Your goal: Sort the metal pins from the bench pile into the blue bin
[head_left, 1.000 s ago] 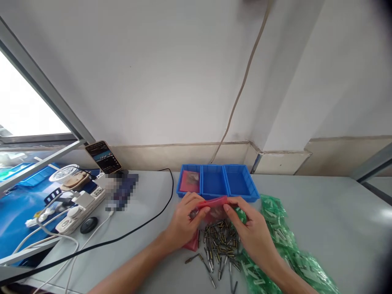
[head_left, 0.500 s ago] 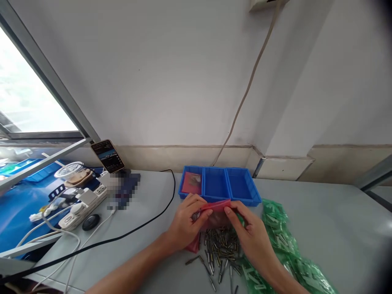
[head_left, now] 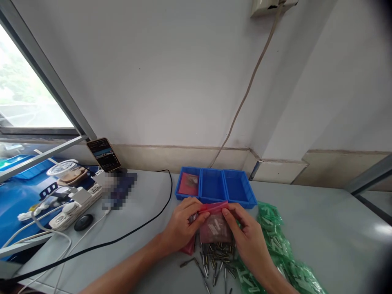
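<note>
Between my hands hangs a pink plastic bag (head_left: 215, 229) with several small pale pieces showing through it. My left hand (head_left: 187, 220) pinches the left end of its folded top edge. At the right end, my right hand (head_left: 243, 224) grips the same edge between thumb and fingers. Below the bag lies a pile of slim metal pins (head_left: 216, 259), some with brassy parts. Another piece of pink plastic (head_left: 188, 247) rests under my left hand. A blue three-part tray (head_left: 214, 188) stands just beyond my hands, with a pink packet (head_left: 189, 184) in its left compartment.
Green bags (head_left: 277, 245) of small pale pieces lie along the right of my right arm. On the left are a black cable (head_left: 122, 237), a power strip (head_left: 76, 206), a black round object (head_left: 83, 222) and a propped phone (head_left: 104, 155). A wall rises behind the tray.
The pink bag now hangs flatter, and the pale pieces inside it show clearly. Both hands keep their hold on its top edge. The whole view has shifted slightly.
</note>
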{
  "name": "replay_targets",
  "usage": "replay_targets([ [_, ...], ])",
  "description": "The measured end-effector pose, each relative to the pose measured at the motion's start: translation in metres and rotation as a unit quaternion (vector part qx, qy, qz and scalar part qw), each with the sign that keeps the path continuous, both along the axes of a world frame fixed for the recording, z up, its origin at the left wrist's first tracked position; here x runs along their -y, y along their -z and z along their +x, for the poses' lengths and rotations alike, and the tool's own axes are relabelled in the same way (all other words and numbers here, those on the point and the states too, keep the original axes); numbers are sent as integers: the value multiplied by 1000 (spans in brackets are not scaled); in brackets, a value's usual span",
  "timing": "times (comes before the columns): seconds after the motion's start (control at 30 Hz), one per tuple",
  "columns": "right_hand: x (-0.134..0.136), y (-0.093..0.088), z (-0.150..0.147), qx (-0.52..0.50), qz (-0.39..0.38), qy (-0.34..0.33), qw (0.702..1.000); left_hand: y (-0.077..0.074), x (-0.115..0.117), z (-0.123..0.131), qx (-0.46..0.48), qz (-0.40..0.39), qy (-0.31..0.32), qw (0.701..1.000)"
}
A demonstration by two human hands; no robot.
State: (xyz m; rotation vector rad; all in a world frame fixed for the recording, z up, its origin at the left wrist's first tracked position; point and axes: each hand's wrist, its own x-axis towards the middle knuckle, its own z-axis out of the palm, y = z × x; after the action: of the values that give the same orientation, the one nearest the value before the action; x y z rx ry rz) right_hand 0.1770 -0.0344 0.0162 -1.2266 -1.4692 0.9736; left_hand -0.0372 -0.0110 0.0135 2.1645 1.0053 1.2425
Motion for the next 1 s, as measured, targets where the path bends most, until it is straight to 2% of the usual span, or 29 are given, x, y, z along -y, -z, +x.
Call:
replay_targets([
  [0.17, -1, 1, 1, 16, 8, 10, 1000, 2, 1, 0, -23, 32, -5, 999],
  [0.33, -4, 4, 4, 4, 14, 48, 999, 17, -2, -8, -42, 91, -51, 994],
  [0.4, -7, 5, 6, -3, 17, 70, 997, 21, -4, -12, -79, 161, -8, 984],
  [0.5, -9, 7, 9, -10, 19, 85, 996, 20, -6, -14, -152, 215, 5, 965],
  [0.6, -9, 9, 8, -19, 6, 76, 997, 14, -4, -11, -158, 230, -16, 960],
  [0.77, -3, 8, 3, -72, -35, 24, 996, 6, -1, -5, -63, 197, -18, 978],
  [0.9, -2, 11, 1, -72, -29, -16, 997, 7, -1, -1, -2, 88, -73, 993],
  [1.0, -1, 16, -3, -106, -19, 4, 994, 7, -2, 0, -9, 13, -106, 994],
])
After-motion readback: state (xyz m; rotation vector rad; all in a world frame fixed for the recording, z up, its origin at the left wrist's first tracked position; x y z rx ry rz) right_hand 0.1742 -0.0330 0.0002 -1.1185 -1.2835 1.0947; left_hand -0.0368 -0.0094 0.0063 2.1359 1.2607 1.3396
